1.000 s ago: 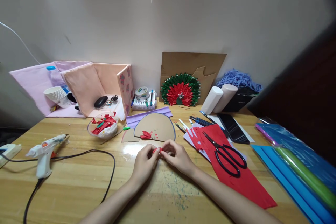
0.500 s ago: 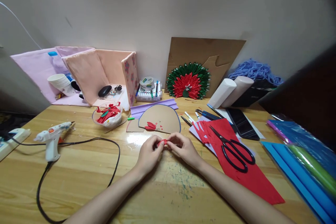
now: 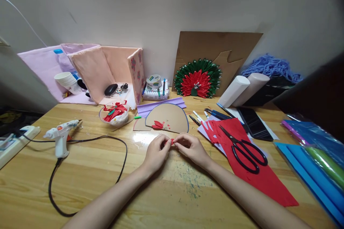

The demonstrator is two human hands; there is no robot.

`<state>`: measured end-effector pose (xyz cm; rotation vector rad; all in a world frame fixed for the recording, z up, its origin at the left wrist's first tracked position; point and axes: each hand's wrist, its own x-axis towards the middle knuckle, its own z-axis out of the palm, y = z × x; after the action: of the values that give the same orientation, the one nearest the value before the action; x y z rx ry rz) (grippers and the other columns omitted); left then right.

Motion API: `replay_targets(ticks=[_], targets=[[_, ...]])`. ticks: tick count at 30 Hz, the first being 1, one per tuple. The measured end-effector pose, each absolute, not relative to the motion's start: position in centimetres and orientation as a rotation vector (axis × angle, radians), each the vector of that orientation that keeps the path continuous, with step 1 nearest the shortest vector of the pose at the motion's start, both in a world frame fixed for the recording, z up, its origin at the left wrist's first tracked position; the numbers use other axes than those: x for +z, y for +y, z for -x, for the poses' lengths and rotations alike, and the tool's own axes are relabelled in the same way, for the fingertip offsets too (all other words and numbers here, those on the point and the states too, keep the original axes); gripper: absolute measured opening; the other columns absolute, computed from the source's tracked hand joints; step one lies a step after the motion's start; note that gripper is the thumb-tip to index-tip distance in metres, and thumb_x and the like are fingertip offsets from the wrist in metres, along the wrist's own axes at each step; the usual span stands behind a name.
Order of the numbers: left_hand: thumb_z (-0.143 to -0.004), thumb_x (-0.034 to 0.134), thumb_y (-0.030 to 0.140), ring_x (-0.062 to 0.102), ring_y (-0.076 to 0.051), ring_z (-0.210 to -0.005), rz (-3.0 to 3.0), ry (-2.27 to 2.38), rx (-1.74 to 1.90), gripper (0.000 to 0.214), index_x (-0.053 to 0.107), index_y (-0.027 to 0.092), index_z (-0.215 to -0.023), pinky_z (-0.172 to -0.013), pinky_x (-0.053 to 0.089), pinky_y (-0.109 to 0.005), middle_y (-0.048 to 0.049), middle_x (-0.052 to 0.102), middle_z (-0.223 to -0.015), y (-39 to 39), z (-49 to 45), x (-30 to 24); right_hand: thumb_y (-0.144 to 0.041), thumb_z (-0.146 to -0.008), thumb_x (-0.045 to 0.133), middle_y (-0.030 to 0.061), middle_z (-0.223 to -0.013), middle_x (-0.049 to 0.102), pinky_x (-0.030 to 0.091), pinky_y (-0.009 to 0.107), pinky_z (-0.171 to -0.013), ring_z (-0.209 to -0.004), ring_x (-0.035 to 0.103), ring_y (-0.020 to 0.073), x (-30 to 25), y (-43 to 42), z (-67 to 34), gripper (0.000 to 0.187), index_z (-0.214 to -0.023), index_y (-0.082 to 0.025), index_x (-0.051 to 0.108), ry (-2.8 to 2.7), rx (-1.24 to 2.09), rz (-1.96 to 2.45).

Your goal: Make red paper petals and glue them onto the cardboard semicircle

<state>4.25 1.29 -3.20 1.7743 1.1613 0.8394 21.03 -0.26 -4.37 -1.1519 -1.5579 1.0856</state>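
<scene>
Both hands are creeping up toward the cardboard half-circle (image 3: 169, 118), left hand (image 3: 156, 152) and right hand (image 3: 192, 148) pinching a red paper bit (image 3: 172, 141) between fingertips, looks mid-fold, next needing a firm crease.

Home craft desk against a plain wall. Wooden table (image 3: 80, 171) holding glue gun (image 3: 62, 134), scissors (image 3: 245, 148), marker set (image 3: 156, 93), coloured paper sheets (image 3: 309, 150), yarn (image 3: 271, 66).

A plain pale wall (image 3: 161, 7) stands behind a shiny wooden table (image 3: 80, 186). Light shines on the table top.
</scene>
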Motion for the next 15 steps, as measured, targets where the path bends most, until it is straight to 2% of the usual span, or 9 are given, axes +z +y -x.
replay_targets(ticks=[8,15], targets=[[-0.088,0.044,0.035,0.052,-0.015,-0.071,-1.802,1.137,0.843,0.028,0.059,0.017,-0.073,-0.066,0.038,-0.025,-0.0024,0.058,-0.074,1.28,-4.26,-3.04,-0.037,-0.079,0.062,0.0042,-0.076,0.065,0.049,0.027,-0.062,-0.069,0.06,0.0154,-4.04,-0.19,-21.12,0.02,-0.081,-0.017,0.066,-1.427,1.151,1.172],[-0.088,0.045,0.036,0.053,-0.015,-0.073,-1.809,1.136,0.849,0.029,0.062,0.016,-0.074,-0.067,0.038,-0.025,-0.003,0.059,-0.076,1.25,-4.3,-2.74,-0.038,-0.074,0.067,0.0042,-0.081,0.065,0.051,0.029,-0.068,-0.074,0.062,0.0157,-4.44,-0.04,-21.06,0.024,-0.085,-0.017,0.063,-1.33,1.208,1.173]])
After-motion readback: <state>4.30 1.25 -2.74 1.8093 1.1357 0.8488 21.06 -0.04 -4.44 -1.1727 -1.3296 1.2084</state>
